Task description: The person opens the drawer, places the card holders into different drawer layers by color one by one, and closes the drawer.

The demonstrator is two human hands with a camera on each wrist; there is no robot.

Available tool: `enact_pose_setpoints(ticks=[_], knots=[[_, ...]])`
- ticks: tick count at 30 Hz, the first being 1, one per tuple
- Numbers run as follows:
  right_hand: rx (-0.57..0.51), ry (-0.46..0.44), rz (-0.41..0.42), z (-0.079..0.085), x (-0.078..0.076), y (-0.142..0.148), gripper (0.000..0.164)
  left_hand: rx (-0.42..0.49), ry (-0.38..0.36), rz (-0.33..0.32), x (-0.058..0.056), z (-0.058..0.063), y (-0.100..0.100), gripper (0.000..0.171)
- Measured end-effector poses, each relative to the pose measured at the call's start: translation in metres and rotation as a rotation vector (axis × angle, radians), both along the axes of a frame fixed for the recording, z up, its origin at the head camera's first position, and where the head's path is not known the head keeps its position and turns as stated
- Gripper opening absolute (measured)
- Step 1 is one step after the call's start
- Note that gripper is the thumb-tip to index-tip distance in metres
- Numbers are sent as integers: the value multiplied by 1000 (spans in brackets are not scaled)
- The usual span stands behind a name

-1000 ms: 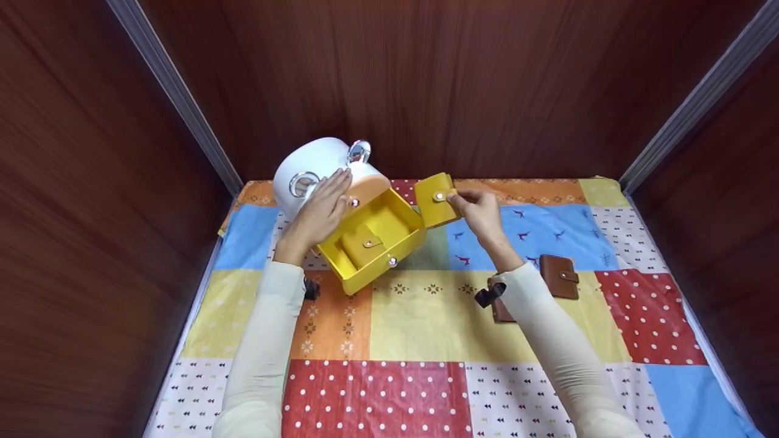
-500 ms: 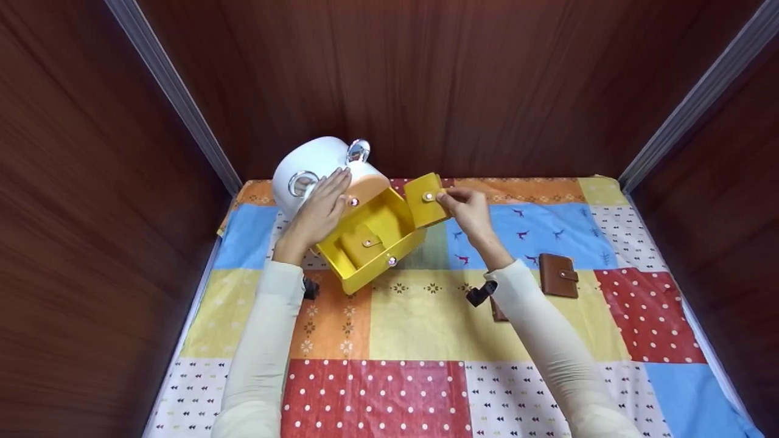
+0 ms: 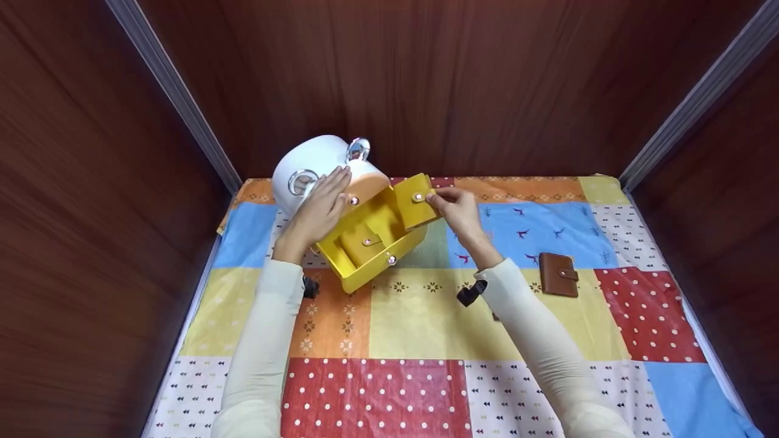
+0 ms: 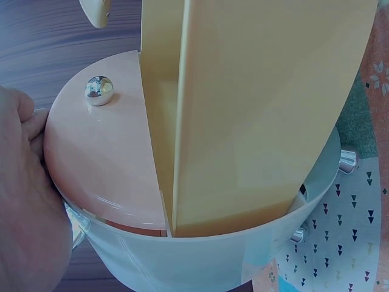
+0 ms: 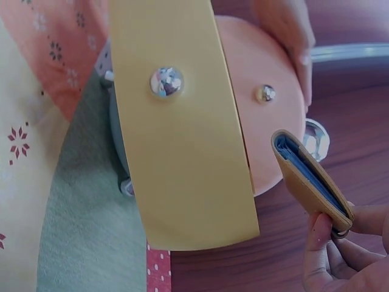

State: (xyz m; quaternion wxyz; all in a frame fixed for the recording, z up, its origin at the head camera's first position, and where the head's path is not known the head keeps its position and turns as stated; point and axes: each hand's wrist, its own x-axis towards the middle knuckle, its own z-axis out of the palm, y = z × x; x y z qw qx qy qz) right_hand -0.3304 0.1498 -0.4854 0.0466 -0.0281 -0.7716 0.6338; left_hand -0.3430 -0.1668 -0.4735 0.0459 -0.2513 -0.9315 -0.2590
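Observation:
A yellow wallet [image 3: 414, 204] with a snap strap is pinched between the thumb and fingers of my right hand [image 3: 457, 213], over the right end of a pulled-out yellow drawer [image 3: 406, 245]. In the right wrist view the wallet [image 5: 311, 182] appears edge-on, blue inside. The drawer belongs to a white rounded box [image 3: 313, 155] with silver ears and a peach upper front [image 4: 100, 146]. Inside it, toward the left, lies another yellow wallet [image 3: 360, 244]. My left hand [image 3: 319, 210] rests with straight fingers on top of the box, beside the peach front.
A brown wallet [image 3: 558, 275] lies on the patchwork cloth [image 3: 420, 316] to the right. Something dark, mostly hidden, peeks out beside my right sleeve [image 3: 535, 328]. Brown wood-grain panels [image 3: 414, 85] enclose the back and sides.
My right hand has moved left with the yellow wallet, from beside the drawer's right end to over it. The left hand, box and drawer have stayed in place.

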Motion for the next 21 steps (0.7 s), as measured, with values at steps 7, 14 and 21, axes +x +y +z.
enact_pose_setpoints(ticks=[7,14,21], knots=[[13,-13,9,-1,-2,-7,31,-2,3,0,-2,0,1,56],[31,-6,24,-5,-3,-17,30,-6,-4,3,-2,1,1,56],[58,-9,43,-9,-4,-24,29,-3,-6,6,-2,0,1,56]])
